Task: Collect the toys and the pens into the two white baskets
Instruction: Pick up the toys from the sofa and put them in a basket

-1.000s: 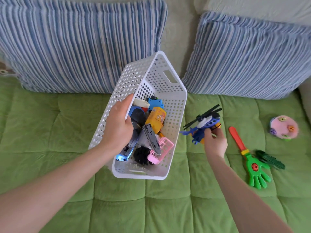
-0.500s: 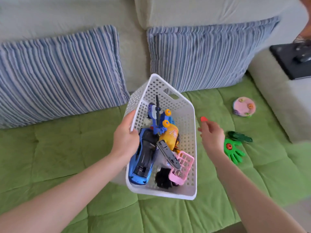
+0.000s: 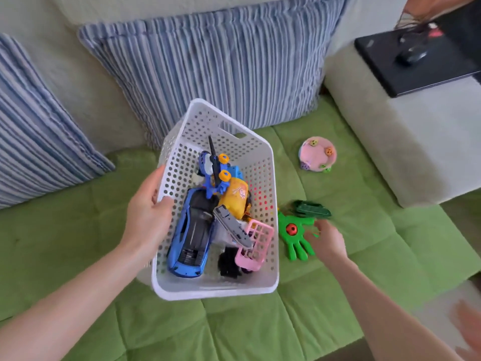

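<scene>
Two hands: left hand [image 3: 148, 214] grips the white basket [image 3: 216, 287], right hand [image 3: 329, 242] touches the green clapper [image 3: 292, 230] at three o'clock, grip unclear.

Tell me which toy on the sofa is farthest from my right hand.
The pink round toy; the green clapper and dark green toy lie by your right hand.

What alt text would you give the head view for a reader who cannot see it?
A left hand holds a white basket full of toys over a green sofa, while the right hand is at a green hand-shaped clapper beside it. A pink round toy lies farther back.
</scene>
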Tool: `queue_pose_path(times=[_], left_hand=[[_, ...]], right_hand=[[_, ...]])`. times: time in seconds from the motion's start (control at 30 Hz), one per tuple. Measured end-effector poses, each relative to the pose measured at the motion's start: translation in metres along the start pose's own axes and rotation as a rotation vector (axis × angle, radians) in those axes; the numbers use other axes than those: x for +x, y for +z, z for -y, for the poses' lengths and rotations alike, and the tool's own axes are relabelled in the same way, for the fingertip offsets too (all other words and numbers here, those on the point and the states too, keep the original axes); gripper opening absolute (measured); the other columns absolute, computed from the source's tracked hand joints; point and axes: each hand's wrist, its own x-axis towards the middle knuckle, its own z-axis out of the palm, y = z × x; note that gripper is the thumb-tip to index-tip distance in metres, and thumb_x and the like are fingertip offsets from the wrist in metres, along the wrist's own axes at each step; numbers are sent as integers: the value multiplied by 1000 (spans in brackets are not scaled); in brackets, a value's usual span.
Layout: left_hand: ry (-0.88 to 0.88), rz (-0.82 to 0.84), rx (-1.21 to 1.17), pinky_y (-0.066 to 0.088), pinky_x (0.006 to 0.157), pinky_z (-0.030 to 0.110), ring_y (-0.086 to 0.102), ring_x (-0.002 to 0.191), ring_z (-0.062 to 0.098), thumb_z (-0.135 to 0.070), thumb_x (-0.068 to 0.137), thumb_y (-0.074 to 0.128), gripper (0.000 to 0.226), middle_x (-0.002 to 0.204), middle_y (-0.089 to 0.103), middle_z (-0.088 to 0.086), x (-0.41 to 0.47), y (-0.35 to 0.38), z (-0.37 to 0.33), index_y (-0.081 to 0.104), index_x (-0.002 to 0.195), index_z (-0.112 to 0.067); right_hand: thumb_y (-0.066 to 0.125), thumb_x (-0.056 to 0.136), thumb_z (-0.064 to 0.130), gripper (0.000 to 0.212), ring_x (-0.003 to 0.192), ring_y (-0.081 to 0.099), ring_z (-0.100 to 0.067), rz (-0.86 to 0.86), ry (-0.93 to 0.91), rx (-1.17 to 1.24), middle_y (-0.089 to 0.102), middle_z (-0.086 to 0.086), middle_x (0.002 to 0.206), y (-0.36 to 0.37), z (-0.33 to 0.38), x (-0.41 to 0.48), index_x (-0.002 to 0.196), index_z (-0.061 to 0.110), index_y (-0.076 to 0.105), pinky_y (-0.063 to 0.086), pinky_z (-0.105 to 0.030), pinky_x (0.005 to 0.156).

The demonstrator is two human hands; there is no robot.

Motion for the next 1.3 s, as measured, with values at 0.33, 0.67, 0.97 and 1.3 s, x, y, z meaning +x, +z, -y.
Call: queue_pose_path(times=[0.33,0.67,0.97,1.3], left_hand=[[6,-45,59,41,107,38,51,119,5,11,89,40,64,132,52,-11,14,35,26,38,138,-30],[19,-32,176,37,110,40,41,131,12,5,91,40,63,143,42,-7,24,33,54,28,144,-26],[49,2,233,33,112,40,36,134,14,5,91,38,63,145,38,-1,24,39,59,23,147,-21],[59,18,277,33,112,37,37,132,16,6,92,33,63,145,37,2,21,36,61,22,147,-21]], right_hand=[[69,81,30,75,114,54,-34,222,168,-127,51,-20,128,56,-19,38,137,3,27,48,-44,93],[72,73,48,89,128,41,-30,169,138,-317,44,-13,138,73,-16,51,140,7,30,37,-41,106],[59,85,20,23,89,60,-29,227,278,-84,65,-14,97,95,-10,10,101,3,59,50,-33,75],[69,82,17,40,101,55,-25,-23,239,364,59,-12,116,74,-8,-21,115,1,52,39,-27,78]])
